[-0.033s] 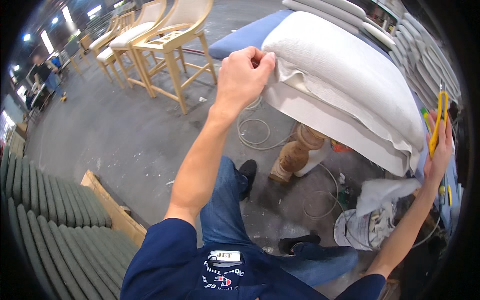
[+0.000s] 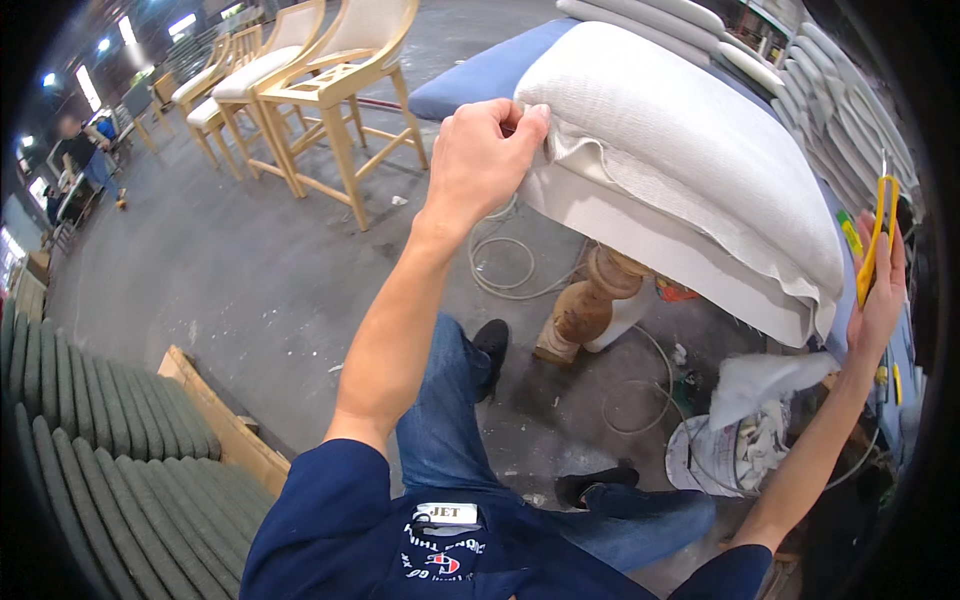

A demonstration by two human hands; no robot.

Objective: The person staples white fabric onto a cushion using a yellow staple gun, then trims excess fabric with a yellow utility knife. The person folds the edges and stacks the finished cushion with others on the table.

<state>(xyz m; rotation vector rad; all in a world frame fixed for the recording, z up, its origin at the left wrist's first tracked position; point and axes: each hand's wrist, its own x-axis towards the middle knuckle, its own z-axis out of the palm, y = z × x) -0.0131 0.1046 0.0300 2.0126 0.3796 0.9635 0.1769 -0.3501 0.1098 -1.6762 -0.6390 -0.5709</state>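
Now, front and centre-right, it's the white cushion, lying on a blue surface with its loose cloth hanging over the near side. The left hand is on its left corner, thumb and bent forefinger pressed together, pinching the fabric edge! Over on the far side, the right hand has yellow snips nestled in it, points upward; how tightly those fingers squeeze, I can't tell, nor whether they also touch the cloth.

So how would it handle? Light for its bulk, I'd judge, soft and springy on top, with little slip in that ribbed weave. The limp edge calls for a fingertip pinch near the corner; the padded body would suit 2 flat palms, as a hard tug on the margin could fray or stretch it.

And look at the shapes: a plump, rounded crown, then a rippled hem, and beneath it a smoother, flatter off-white flap. Down below, lathe-turned wood, all bulges and grooves. Beside it, fluffy wadding spills above a white bucket of crumpled scraps. Lower left, ranks of dark green pads, felt-like and slim; upper left, pale wooden chairs with curved backs!
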